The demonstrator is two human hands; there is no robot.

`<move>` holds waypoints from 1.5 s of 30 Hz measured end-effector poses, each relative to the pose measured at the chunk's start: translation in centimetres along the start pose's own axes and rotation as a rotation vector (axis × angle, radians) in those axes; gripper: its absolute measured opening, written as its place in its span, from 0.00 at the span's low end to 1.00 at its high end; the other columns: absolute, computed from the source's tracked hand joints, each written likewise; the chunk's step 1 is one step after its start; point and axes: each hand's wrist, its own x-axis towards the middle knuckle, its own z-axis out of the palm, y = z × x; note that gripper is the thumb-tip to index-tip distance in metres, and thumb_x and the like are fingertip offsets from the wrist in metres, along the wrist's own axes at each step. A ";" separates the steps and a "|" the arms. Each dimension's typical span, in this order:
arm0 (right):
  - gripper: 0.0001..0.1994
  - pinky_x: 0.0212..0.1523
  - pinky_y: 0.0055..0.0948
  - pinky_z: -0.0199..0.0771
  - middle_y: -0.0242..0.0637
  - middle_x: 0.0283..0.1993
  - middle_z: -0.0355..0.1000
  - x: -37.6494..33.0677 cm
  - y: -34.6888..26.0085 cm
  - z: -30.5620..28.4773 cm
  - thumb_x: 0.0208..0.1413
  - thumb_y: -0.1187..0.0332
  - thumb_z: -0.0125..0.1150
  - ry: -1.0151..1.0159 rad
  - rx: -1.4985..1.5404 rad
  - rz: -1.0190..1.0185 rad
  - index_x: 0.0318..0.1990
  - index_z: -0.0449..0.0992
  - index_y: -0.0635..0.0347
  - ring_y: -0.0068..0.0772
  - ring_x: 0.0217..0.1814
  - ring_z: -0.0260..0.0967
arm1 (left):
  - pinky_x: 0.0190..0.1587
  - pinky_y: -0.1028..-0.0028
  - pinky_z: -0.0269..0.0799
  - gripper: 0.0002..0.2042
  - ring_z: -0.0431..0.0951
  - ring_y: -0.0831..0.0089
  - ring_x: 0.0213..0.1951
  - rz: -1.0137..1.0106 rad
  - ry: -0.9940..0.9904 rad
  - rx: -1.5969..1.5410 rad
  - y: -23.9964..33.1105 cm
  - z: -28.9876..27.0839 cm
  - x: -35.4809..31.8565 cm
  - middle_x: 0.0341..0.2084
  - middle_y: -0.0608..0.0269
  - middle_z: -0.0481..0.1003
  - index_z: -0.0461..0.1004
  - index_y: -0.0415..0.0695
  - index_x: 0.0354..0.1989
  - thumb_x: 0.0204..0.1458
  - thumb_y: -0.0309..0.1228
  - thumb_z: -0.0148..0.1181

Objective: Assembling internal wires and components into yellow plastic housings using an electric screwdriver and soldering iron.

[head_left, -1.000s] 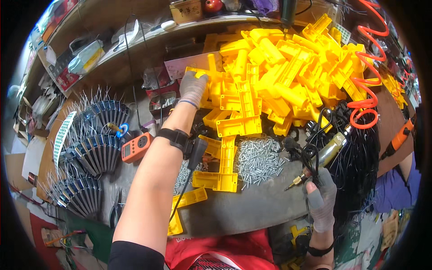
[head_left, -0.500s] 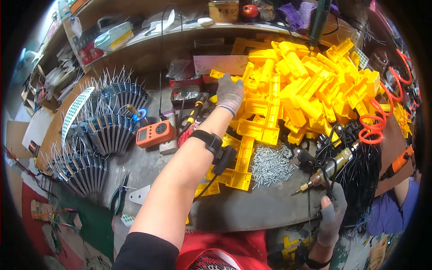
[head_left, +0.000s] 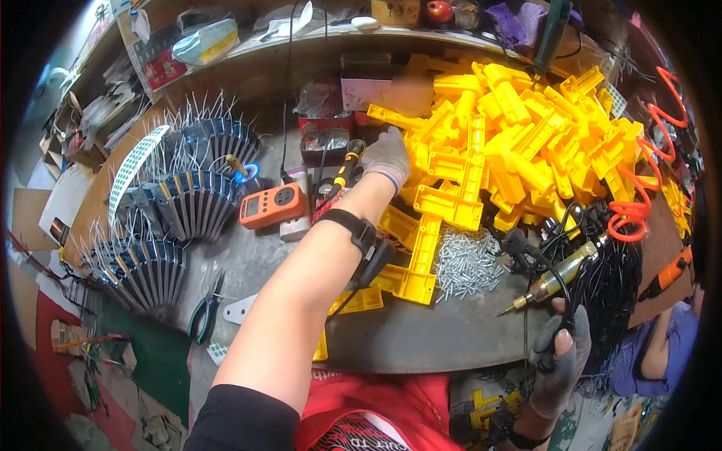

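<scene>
One yellow piece [head_left: 392,118] by the left hand [head_left: 386,159] points lengthwise leftward.

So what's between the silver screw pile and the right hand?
In the head view: the power screwdriver's brass-coloured nose, a thin black cable and some bare grey bench.

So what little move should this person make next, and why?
I'd probably have the left hand draw one yellow part off the pile toward the person. That hand is already at the pile's left edge, while the right hand seems busy with a black cable. Whether the left fingers already grip a part, I can't tell.
</scene>
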 end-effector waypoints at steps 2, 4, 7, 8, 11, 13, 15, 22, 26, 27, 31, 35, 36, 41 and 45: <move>0.26 0.18 0.16 0.51 0.25 0.17 0.61 0.0 0.1 -0.1 0.49 0.56 0.56 -0.018 -0.045 0.007 0.50 0.71 0.69 0.14 0.15 0.55 | 0.51 0.65 0.74 0.16 0.75 0.56 0.53 0.057 -0.025 0.066 -0.6 0.1 0.7 0.52 0.51 0.72 0.69 0.43 0.55 0.58 0.29 0.52; 0.26 0.18 0.16 0.51 0.25 0.17 0.61 0.0 0.0 -0.1 0.49 0.56 0.56 -0.010 -0.051 0.012 0.50 0.71 0.68 0.14 0.16 0.55 | 0.52 0.65 0.73 0.14 0.76 0.56 0.52 0.266 -0.027 0.125 -0.4 -0.4 1.3 0.50 0.51 0.75 0.76 0.44 0.50 0.57 0.29 0.53; 0.25 0.19 0.16 0.51 0.24 0.17 0.61 0.1 -0.2 -0.6 0.48 0.56 0.56 0.015 -0.062 0.022 0.49 0.71 0.67 0.14 0.16 0.56 | 0.52 0.65 0.73 0.12 0.77 0.56 0.51 0.271 -0.152 0.110 1.1 -1.2 2.3 0.47 0.49 0.77 0.80 0.45 0.45 0.55 0.31 0.54; 0.26 0.19 0.16 0.51 0.24 0.17 0.62 0.2 0.1 -0.7 0.48 0.55 0.56 0.019 -0.074 0.025 0.49 0.71 0.67 0.14 0.17 0.56 | 0.52 0.65 0.73 0.13 0.77 0.56 0.51 0.241 -0.136 0.025 0.6 -1.0 2.9 0.46 0.45 0.77 0.80 0.43 0.44 0.54 0.32 0.55; 0.27 0.20 0.16 0.52 0.24 0.18 0.62 0.5 0.2 -0.5 0.49 0.54 0.57 0.024 -0.084 0.027 0.49 0.71 0.68 0.14 0.18 0.58 | 0.49 0.64 0.75 0.12 0.79 0.55 0.47 0.534 -0.217 0.533 -1.3 -1.4 5.6 0.43 0.43 0.77 0.81 0.39 0.41 0.49 0.28 0.59; 0.27 0.21 0.15 0.54 0.24 0.20 0.63 0.6 0.2 -0.9 0.49 0.54 0.58 -0.045 -0.054 0.043 0.50 0.71 0.68 0.14 0.19 0.59 | 0.46 0.63 0.77 0.10 0.81 0.53 0.43 0.237 -0.133 0.084 -1.5 -2.3 6.5 0.40 0.43 0.78 0.82 0.40 0.38 0.47 0.24 0.60; 0.26 0.22 0.15 0.57 0.25 0.21 0.66 0.7 0.7 -1.7 0.50 0.56 0.58 -0.021 -0.043 0.064 0.51 0.72 0.68 0.14 0.20 0.61 | 0.37 0.63 0.77 0.11 0.82 0.58 0.35 -0.198 -0.188 -0.411 1.3 -3.6 4.9 0.33 0.45 0.80 0.80 0.39 0.39 0.47 0.28 0.60; 0.23 0.23 0.15 0.61 0.27 0.23 0.69 0.4 0.4 -1.7 0.50 0.60 0.57 -0.084 -0.004 0.080 0.50 0.73 0.66 0.14 0.21 0.63 | 0.25 0.74 0.67 0.12 0.72 0.71 0.21 0.034 0.006 -0.841 3.6 -9.4 -1.0 0.23 0.58 0.74 0.73 0.41 0.39 0.51 0.35 0.52; 0.24 0.21 0.15 0.59 0.27 0.21 0.67 0.3 1.1 -2.0 0.53 0.57 0.56 0.000 0.083 -0.020 0.51 0.70 0.68 0.15 0.19 0.61 | 0.24 0.78 0.65 0.09 0.70 0.79 0.21 0.395 0.134 -1.061 6.2 -9.1 -5.6 0.22 0.64 0.73 0.72 0.42 0.39 0.53 0.32 0.50; 0.25 0.20 0.16 0.58 0.28 0.21 0.66 0.2 1.1 -2.2 0.55 0.56 0.56 0.032 0.167 -0.079 0.51 0.68 0.69 0.15 0.18 0.60 | 0.25 0.77 0.66 0.08 0.71 0.79 0.22 0.469 0.200 -0.981 6.7 -8.3 -6.7 0.22 0.64 0.72 0.70 0.40 0.38 0.53 0.28 0.49; 0.28 0.18 0.17 0.56 0.29 0.22 0.64 0.4 1.9 -2.5 0.59 0.54 0.57 0.260 0.414 -0.273 0.55 0.63 0.72 0.17 0.16 0.58 | 0.29 0.62 0.72 0.11 0.75 0.51 0.27 1.074 0.510 -0.549 6.8 -6.0 -11.5 0.30 0.51 0.70 0.68 0.43 0.38 0.45 0.24 0.58; 0.24 0.18 0.21 0.60 0.30 0.23 0.64 -0.3 0.9 -1.4 0.61 0.59 0.57 0.486 0.742 -0.203 0.58 0.62 0.65 0.22 0.16 0.58 | 0.28 0.58 0.72 0.13 0.75 0.52 0.28 1.041 0.396 -0.401 6.8 -4.0 -12.4 0.34 0.55 0.69 0.67 0.46 0.38 0.43 0.26 0.59; 0.23 0.17 0.24 0.61 0.31 0.23 0.65 -0.5 1.3 -2.2 0.62 0.61 0.56 0.323 0.730 -0.232 0.60 0.62 0.62 0.24 0.16 0.60 | 0.31 0.59 0.72 0.13 0.75 0.50 0.31 1.018 0.387 -0.386 6.8 -4.1 -11.9 0.35 0.53 0.70 0.67 0.44 0.38 0.43 0.23 0.58; 0.28 0.15 0.29 0.63 0.34 0.22 0.67 -2.3 0.2 -1.8 0.57 0.54 0.63 0.200 0.792 -0.147 0.60 0.61 0.56 0.29 0.14 0.62 | 0.35 0.58 0.72 0.11 0.74 0.49 0.34 1.030 0.387 -0.322 8.8 -4.2 -8.1 0.34 0.50 0.70 0.67 0.42 0.38 0.44 0.21 0.55; 0.20 0.28 0.20 0.59 0.19 0.29 0.67 -3.6 -1.4 0.5 0.62 0.53 0.55 -0.181 0.725 -0.090 0.58 0.68 0.50 0.18 0.24 0.57 | 0.37 0.58 0.72 0.10 0.74 0.49 0.36 1.073 0.449 -0.318 9.8 -3.6 -4.8 0.36 0.50 0.71 0.68 0.42 0.38 0.46 0.21 0.53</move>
